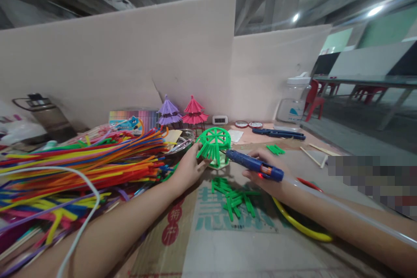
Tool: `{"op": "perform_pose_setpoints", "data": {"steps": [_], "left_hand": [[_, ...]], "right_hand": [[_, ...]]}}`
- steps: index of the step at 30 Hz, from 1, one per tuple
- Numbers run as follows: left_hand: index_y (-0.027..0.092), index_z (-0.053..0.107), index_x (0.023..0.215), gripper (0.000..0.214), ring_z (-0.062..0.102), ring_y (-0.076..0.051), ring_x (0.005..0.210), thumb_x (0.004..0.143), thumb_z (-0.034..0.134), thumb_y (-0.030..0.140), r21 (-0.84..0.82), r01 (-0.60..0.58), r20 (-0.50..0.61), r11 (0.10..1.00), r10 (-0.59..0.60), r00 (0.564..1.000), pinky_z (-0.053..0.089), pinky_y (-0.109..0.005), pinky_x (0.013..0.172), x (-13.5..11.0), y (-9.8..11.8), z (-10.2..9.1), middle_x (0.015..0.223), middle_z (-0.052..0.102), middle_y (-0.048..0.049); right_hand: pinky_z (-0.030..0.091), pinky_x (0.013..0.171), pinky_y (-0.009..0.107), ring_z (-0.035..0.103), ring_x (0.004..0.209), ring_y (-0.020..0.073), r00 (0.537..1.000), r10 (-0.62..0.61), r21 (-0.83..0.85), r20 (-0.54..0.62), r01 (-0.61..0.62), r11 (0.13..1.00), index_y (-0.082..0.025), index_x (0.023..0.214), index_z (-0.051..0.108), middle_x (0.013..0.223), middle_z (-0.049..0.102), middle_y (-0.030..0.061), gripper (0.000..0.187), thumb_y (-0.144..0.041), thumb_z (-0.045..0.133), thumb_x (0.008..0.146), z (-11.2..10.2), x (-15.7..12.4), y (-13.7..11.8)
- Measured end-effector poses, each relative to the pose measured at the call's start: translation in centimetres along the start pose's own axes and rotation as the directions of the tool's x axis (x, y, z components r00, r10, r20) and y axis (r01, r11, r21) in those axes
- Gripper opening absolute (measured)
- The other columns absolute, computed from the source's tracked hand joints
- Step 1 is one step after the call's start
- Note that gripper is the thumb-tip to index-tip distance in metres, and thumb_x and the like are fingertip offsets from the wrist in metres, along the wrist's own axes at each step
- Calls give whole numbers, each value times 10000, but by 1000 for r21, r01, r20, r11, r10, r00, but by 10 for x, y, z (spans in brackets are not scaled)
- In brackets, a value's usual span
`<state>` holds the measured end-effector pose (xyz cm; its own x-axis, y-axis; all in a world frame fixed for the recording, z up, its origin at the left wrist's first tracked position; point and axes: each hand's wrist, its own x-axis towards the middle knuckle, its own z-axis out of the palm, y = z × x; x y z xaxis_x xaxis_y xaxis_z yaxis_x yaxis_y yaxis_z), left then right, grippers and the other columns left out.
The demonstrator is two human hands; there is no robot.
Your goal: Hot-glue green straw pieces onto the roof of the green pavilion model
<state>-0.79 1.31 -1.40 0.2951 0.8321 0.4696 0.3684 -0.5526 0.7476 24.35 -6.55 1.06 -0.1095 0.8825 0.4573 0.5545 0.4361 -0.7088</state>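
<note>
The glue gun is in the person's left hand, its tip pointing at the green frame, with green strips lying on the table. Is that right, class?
Not quite: the head view shows the glue gun in the right hand, its tip pointing at the green frame, with green strips lying on the table.
</note>
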Motion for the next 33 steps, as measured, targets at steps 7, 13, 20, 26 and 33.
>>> {"op": "perform_pose_setpoints", "data": {"steps": [7,13,20,26,33], "left_hand": [[176,605,1158,388,610,-290,1149,790,685,270,14,-8,3,1000,8,1000,486,-428,1029,0,4,0,1154,665,-117],[164,569,1207,396,609,-277,1150,829,638,260,47,-48,55,998,45,997,452,-417,1059,0,13,-1,1181,650,-116],[162,516,1281,447,605,-273,1161,862,616,279,41,-60,76,997,57,996,470,-412,1032,0,8,0,1194,629,-121],[152,528,1255,416,616,-270,1136,866,604,277,55,-64,82,996,59,995,476,-406,1027,0,10,0,1168,634,-119],[153,538,1226,393,610,-274,1145,862,602,287,80,-46,75,996,40,996,474,-417,1029,0,11,-1,1208,628,-128]], "right_hand": [[414,525,257,577,586,165,999,-30,-49,-15,29,998,-238,882,619,678,653,-11,270,-479,690,783,0,-2,7],[435,512,250,583,569,160,1000,-19,-20,-21,18,1000,-247,896,629,685,661,-14,271,-485,698,787,1,-3,9],[435,491,254,581,545,161,999,-9,16,-35,10,1000,-250,879,629,659,655,-17,276,-491,708,770,2,-2,9],[441,500,250,588,549,158,1000,16,23,-20,-16,1000,-252,892,627,669,660,-22,279,-486,715,768,2,-3,8],[437,503,250,587,559,160,999,10,7,-36,-9,1000,-251,887,632,675,663,-18,262,-474,710,774,2,-2,9]]}}
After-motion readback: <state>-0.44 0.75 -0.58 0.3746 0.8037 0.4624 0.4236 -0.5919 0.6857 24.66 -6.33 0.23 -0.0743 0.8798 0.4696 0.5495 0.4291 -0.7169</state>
